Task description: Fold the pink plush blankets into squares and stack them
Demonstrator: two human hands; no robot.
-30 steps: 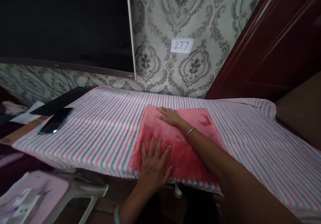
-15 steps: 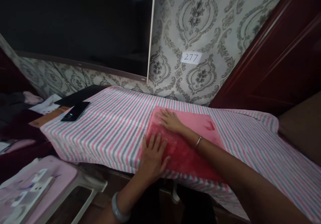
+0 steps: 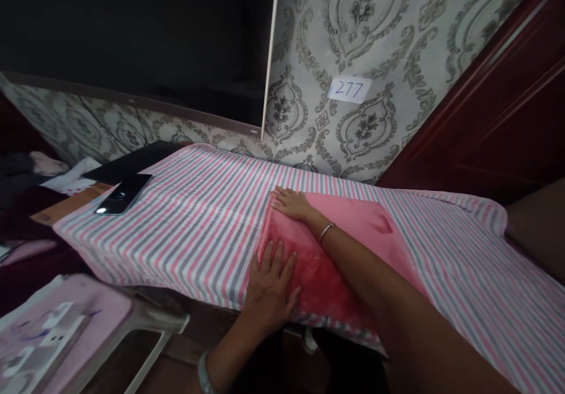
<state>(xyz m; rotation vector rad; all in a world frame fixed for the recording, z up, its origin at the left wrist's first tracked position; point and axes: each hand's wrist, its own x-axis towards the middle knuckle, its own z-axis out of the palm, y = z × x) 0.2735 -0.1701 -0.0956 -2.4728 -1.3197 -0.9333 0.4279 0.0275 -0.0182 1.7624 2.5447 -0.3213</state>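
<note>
A folded pink-red plush cloth [image 3: 326, 285] lies flat on the table, which has a striped cover. Its near part looks deeper red, its far part lighter pink. My left hand [image 3: 270, 285] rests on its near left corner, fingers spread. At the far left corner my right hand [image 3: 291, 203] lies flat, fingers stretched out toward the left edge. Both palms press down on the cloth and neither grips it. My right forearm crosses over the cloth and hides part of its right side.
The pink, white and grey striped cover [image 3: 189, 217] drapes over the table. A phone [image 3: 124, 195] lies at its left end beside a black flat panel [image 3: 132, 161]. A pink stool [image 3: 97, 300] holding a white power strip [image 3: 48, 347] stands at lower left. A large screen [image 3: 141, 40] hangs behind.
My right hand has slid slightly left to the cloth's far left edge. My left hand stays at the near corner. The view has shifted a little.
</note>
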